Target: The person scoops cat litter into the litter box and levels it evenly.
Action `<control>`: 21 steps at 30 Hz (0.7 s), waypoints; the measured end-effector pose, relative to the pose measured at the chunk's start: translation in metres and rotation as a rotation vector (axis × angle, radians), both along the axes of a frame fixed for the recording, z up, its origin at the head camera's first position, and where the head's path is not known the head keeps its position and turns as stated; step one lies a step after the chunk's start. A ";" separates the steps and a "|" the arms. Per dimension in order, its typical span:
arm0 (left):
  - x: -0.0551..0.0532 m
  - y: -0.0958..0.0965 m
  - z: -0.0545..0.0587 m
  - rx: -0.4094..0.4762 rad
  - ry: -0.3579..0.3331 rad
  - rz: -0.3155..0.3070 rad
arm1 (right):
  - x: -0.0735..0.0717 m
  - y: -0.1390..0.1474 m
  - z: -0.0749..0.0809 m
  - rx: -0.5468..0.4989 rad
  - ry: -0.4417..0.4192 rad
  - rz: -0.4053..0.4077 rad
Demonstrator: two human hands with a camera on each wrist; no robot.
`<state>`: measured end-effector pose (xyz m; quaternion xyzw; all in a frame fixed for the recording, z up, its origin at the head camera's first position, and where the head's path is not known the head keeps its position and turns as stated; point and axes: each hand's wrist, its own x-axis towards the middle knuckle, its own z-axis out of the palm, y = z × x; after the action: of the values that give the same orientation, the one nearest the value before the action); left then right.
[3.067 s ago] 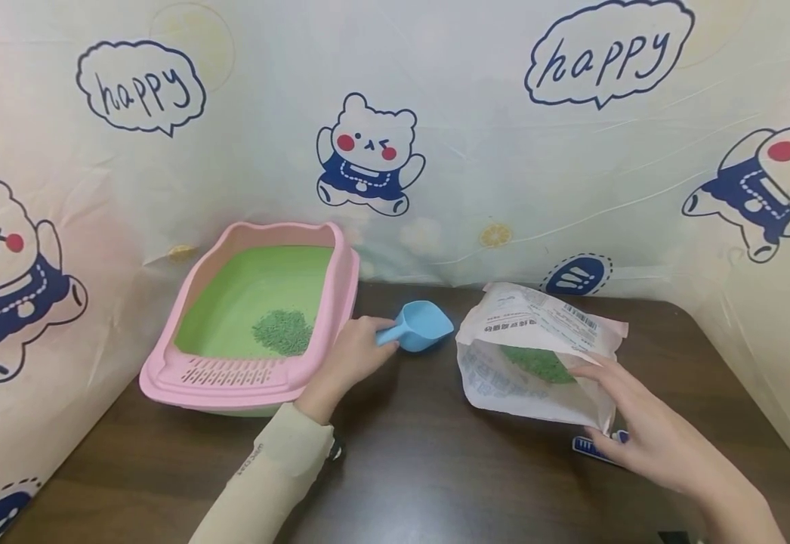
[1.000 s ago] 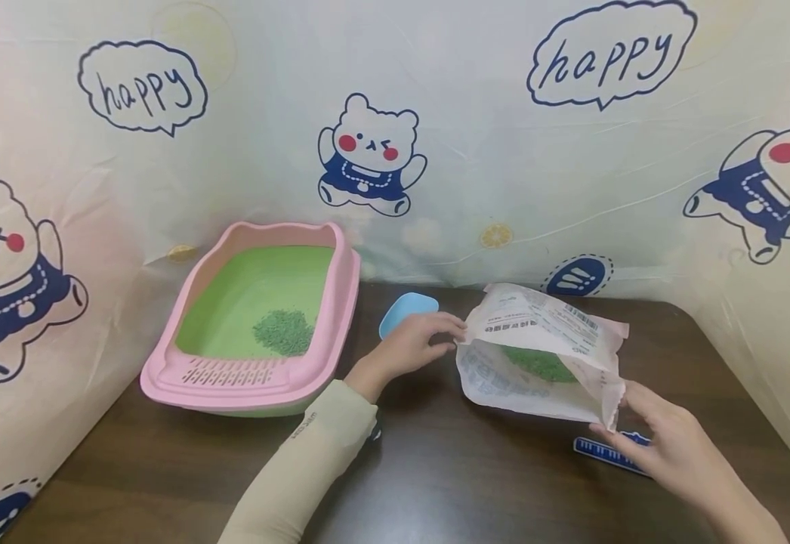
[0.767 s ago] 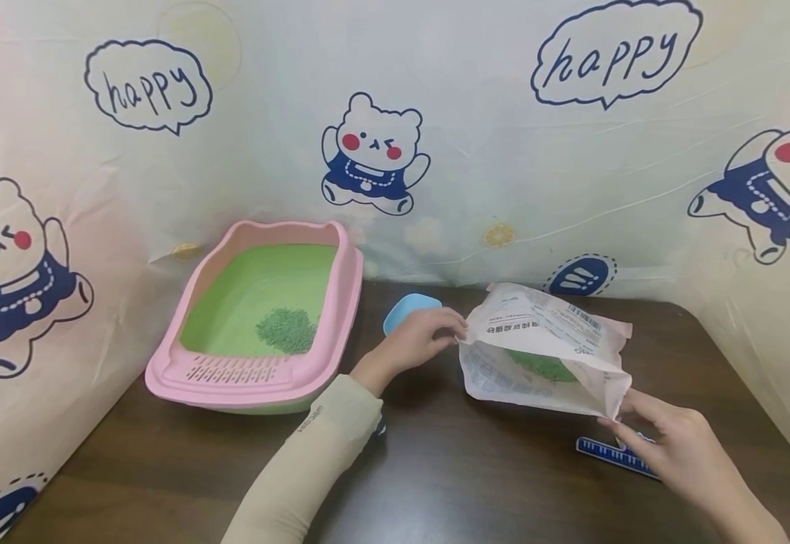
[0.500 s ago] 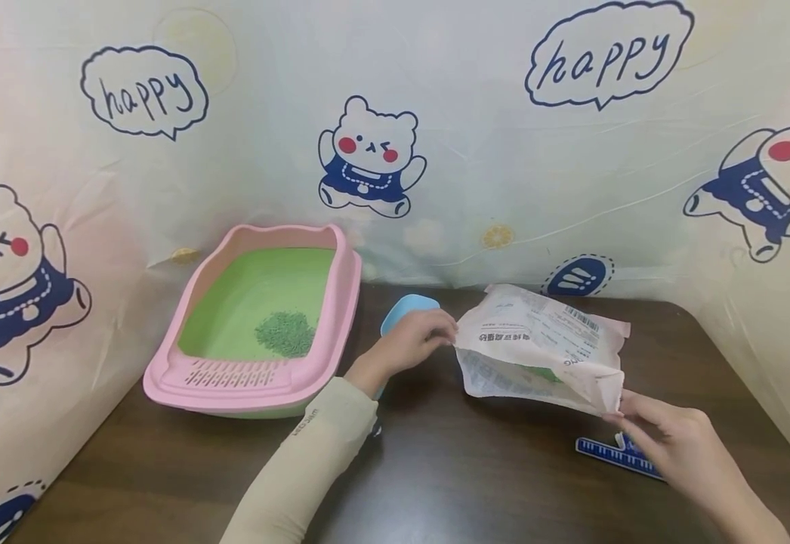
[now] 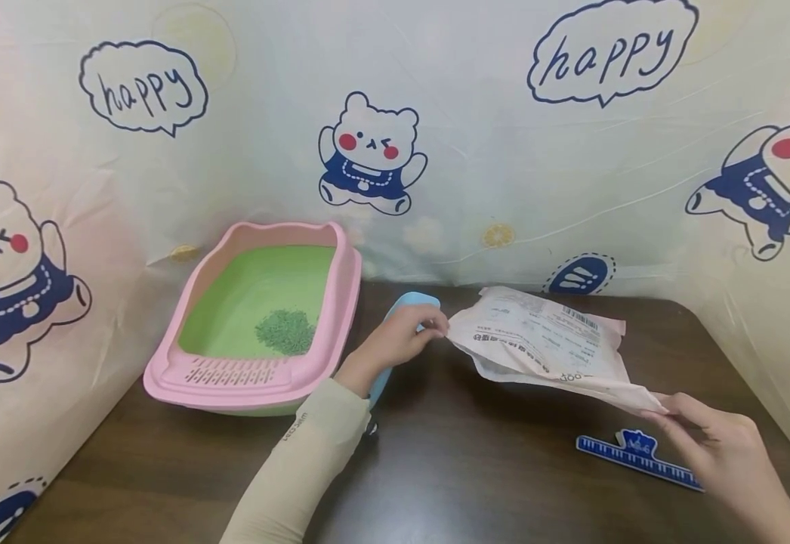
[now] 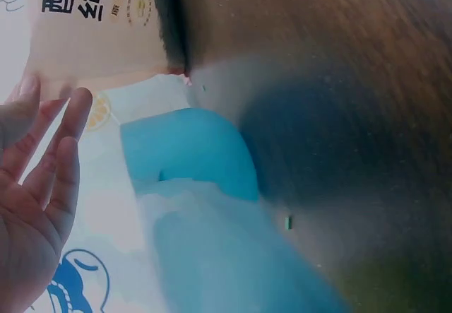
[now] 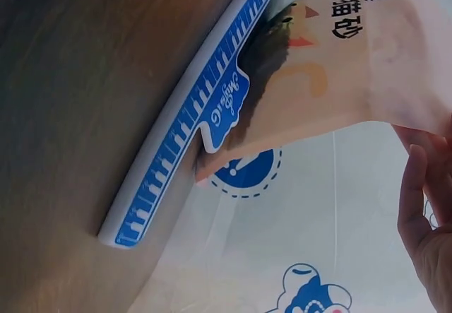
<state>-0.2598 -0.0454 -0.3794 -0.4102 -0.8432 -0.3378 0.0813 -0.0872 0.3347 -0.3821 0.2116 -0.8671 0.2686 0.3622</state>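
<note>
A pale cat litter bag [image 5: 551, 332] lies on the table at the right, its mouth toward me and drawn nearly flat. My left hand [image 5: 402, 336] pinches the left corner of the mouth, while my right hand [image 5: 728, 446] pinches the right corner. The litter inside is hidden now. Behind and below my left hand lies a blue scoop [image 5: 411, 299], partly covered by the hand; it shows large in the left wrist view. A blue bag clip [image 5: 640, 457] with a piano-key pattern rests on the table in front of the bag, beside my right hand.
A pink-rimmed litter box [image 5: 232, 387] with a green base stands at the left, holding a small pile of green litter [image 5: 285, 331]. A printed cloth [image 5: 463, 136] hangs behind and at both sides of the dark wooden table [image 5: 449, 468].
My left hand let go of the scoop and took the bag's left corner. My right hand shifted right, gripping the other corner. The bag's mouth went from gaping to nearly flat.
</note>
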 end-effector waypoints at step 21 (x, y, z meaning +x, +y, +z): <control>0.010 -0.006 0.011 -0.044 -0.168 0.134 | -0.005 0.002 0.010 -0.101 -0.022 -0.039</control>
<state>-0.2497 -0.0514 -0.3687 -0.3249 -0.8798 -0.3460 0.0237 -0.0923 0.3372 -0.3716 0.1730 -0.8603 0.3072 0.3682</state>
